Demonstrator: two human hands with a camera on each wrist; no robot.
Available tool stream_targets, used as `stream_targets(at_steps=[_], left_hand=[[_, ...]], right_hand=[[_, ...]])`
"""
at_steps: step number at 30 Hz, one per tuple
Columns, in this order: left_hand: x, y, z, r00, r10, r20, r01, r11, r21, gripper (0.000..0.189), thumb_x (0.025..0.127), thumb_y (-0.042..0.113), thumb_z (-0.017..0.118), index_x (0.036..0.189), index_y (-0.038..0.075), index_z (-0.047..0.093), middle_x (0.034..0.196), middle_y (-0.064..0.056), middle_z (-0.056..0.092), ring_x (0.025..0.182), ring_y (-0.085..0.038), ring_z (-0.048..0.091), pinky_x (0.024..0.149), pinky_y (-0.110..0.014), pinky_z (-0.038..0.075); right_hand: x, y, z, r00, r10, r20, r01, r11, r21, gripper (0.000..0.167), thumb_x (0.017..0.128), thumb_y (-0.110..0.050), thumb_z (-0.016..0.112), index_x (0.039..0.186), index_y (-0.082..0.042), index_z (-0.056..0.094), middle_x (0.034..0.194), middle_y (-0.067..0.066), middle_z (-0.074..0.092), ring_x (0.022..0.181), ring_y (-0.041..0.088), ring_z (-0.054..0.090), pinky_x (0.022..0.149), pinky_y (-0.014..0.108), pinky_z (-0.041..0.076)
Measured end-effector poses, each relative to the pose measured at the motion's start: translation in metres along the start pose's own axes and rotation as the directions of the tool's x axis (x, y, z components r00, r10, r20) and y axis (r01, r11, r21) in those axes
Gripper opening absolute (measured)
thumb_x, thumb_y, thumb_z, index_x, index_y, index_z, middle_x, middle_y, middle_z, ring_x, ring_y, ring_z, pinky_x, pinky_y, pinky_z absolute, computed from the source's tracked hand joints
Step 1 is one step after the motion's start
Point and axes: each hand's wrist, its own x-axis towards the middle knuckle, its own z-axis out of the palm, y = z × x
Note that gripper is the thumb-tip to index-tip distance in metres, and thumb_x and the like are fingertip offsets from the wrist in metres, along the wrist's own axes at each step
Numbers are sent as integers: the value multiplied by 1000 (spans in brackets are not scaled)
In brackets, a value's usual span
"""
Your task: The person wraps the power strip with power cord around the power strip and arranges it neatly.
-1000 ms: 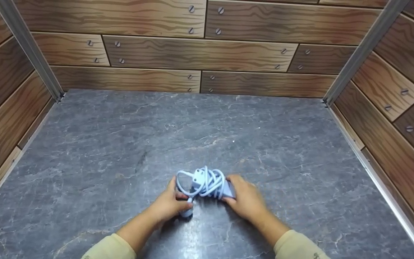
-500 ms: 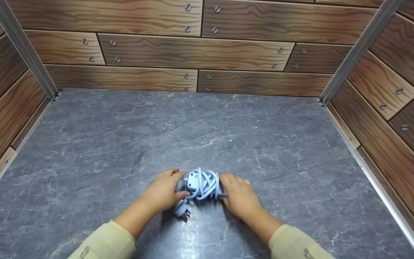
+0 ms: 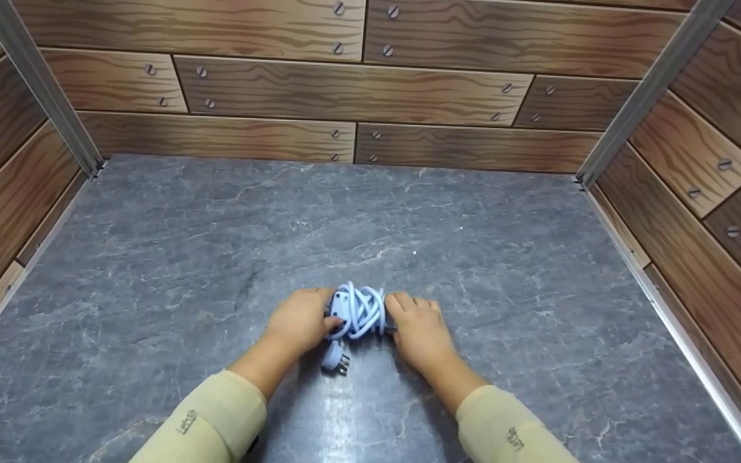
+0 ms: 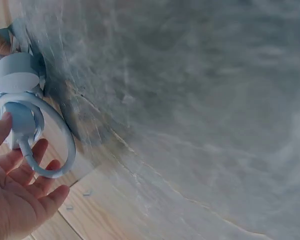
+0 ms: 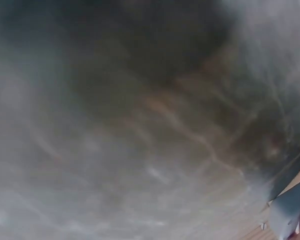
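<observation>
Between the two hands is a light blue power strip (image 3: 339, 305) with its cord (image 3: 363, 313) wound round it in several crossing turns. My left hand (image 3: 298, 321) grips its left end, thumb on the near side. In the left wrist view that thumb presses on the strip's end (image 4: 21, 120), and a loop of cord curves past the fingers. My right hand (image 3: 423, 331) holds the other end, mostly covering it. Below the left end is the plug (image 3: 332, 355), its prongs toward the right. The right wrist view catches only a blue end piece (image 5: 286, 215) at the corner.
A dark grey marbled tabletop (image 3: 267, 225) lies under the hands. Wood-patterned panels (image 3: 267, 90) wall in the back and both sides, with metal posts (image 3: 653, 96) at the far corners.
The left hand has gone from the plug and cord loop to the strip's left end. The loop has left the head view's sight, and the wrapped strip has shifted slightly left and away.
</observation>
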Motion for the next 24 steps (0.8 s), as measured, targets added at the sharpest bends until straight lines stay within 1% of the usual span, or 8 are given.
stream_targets(at_steps=[5,7,11,13,16,20,22,24], left_hand=[[13,-4,-3,997,-70,-18,71,997,21,54,75,43,71,124,26,57,114,-9,63,100,-31,59,80,-44,48],[18,-4,-4,996,-79,-32,80,996,41,54,73,44,71,123,28,58,112,-8,64,97,-31,60,78,-44,48],[23,-2,-3,996,-69,-55,75,991,108,54,72,47,71,122,30,58,108,-8,66,95,-32,61,80,-45,46],[25,-1,-3,996,-69,-56,77,987,140,55,72,48,70,122,30,58,107,-8,66,95,-32,61,86,-46,43],[27,-2,-3,996,-71,-49,78,983,164,56,71,50,69,123,30,58,107,-7,66,97,-31,60,89,-47,41],[30,-6,-4,996,-79,-44,84,988,130,56,71,50,70,122,29,58,109,-8,65,97,-32,60,86,-46,43],[30,-8,-5,995,-86,-40,90,992,94,55,72,49,70,122,29,59,110,-8,65,97,-32,60,83,-46,45],[30,-11,-7,995,-98,-30,100,994,44,54,72,48,71,122,29,59,112,-8,64,99,-31,60,83,-45,46]], right_hand=[[14,1,2,1000,0,-13,-1,999,-51,37,71,-10,68,103,-13,50,99,3,53,81,29,57,68,41,42],[18,2,2,1000,2,-23,-4,997,-74,31,74,-9,64,102,-12,51,96,4,53,79,29,56,66,40,42],[25,4,2,1000,16,-7,-16,995,-97,25,77,-8,60,100,-12,51,95,4,53,80,29,56,65,40,43],[27,5,1,1000,22,11,-20,995,-96,25,77,-7,60,100,-12,51,96,4,53,81,29,56,66,41,43],[30,5,-1,999,23,38,-20,996,-86,26,77,-6,60,100,-11,51,97,5,53,81,30,56,67,42,44],[36,8,-5,995,8,94,-3,999,-52,25,78,-6,60,101,-10,50,97,6,53,82,31,56,68,44,46],[40,10,-8,989,0,149,2,1000,-13,29,78,-6,61,104,-10,50,100,8,54,86,32,56,71,45,46],[43,15,-12,977,-4,214,-7,999,50,35,78,-9,65,110,-9,50,105,9,55,93,33,56,78,47,45]])
